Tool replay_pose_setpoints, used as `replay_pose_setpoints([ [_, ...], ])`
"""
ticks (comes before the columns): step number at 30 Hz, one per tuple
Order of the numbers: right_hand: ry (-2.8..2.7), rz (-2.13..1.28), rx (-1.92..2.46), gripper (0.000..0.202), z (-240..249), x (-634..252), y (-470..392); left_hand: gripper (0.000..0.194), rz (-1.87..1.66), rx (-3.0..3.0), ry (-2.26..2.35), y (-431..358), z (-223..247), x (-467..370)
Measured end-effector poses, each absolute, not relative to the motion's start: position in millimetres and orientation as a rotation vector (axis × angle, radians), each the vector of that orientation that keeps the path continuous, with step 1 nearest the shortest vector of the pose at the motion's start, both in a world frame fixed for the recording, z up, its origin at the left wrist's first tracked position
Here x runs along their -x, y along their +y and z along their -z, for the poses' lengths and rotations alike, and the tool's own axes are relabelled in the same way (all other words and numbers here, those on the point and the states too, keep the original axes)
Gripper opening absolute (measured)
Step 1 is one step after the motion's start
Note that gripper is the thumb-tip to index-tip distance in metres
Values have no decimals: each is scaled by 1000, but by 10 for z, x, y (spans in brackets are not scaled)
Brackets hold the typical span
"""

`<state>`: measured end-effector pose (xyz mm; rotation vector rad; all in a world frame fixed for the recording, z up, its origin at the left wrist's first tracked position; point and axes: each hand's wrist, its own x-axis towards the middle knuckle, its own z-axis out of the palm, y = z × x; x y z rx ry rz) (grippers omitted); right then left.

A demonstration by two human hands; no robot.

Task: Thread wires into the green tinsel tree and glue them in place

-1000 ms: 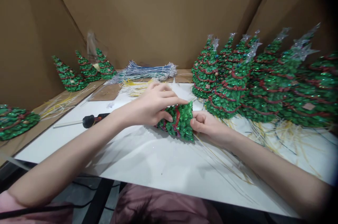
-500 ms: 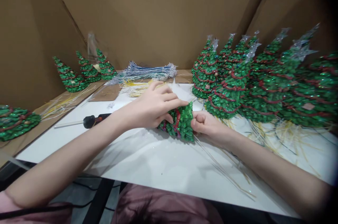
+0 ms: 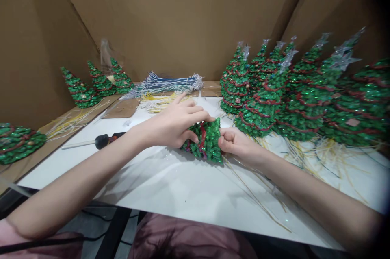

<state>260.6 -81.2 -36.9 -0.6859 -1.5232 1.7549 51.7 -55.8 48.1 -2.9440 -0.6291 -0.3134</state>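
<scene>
A small green tree (image 3: pixel 210 143) with red garland lies on its side over the white table (image 3: pixel 170 186), its base facing right. My left hand (image 3: pixel 178 122) holds it from above, thumb on the near side and fingers across the top. At the base, my right hand (image 3: pixel 233 142) has its fingers curled in; whatever they pinch is hidden. Thin pale wires (image 3: pixel 256 196) trail from the base toward the front right. Left of my left hand lies a glue gun-like tool (image 3: pixel 102 141) with a white stick, partly covered by my forearm.
Several green trees with clear stars (image 3: pixel 268 100) stand at right, over loose yellow and white wires (image 3: pixel 304 151). Bundled blue-white wires (image 3: pixel 170 83) and yellow-white wires (image 3: pixel 155 102) lie at the back. More trees (image 3: pixel 99 80) stand back left; cardboard walls (image 3: pixel 170 19) enclose the table.
Both hands and the held tree appear slightly further left, along with a small shift of the whole view. The grip looks the same.
</scene>
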Motion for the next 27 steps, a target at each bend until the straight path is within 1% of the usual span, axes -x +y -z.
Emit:
replay_pose_setpoints([
  [13, -1577, -1712, 718, 52, 347, -2618, -805, 29, 224, 2974, -691, -574, -515, -543],
  [18, -1581, -1715, 712, 53, 337, -2612, -806, 31, 223, 2941, -708, -606, -493, -559],
  [27, -1566, -1742, 716, 48, 317, -2626, -825, 30, 265, 3014, -727, -599, -499, -541],
])
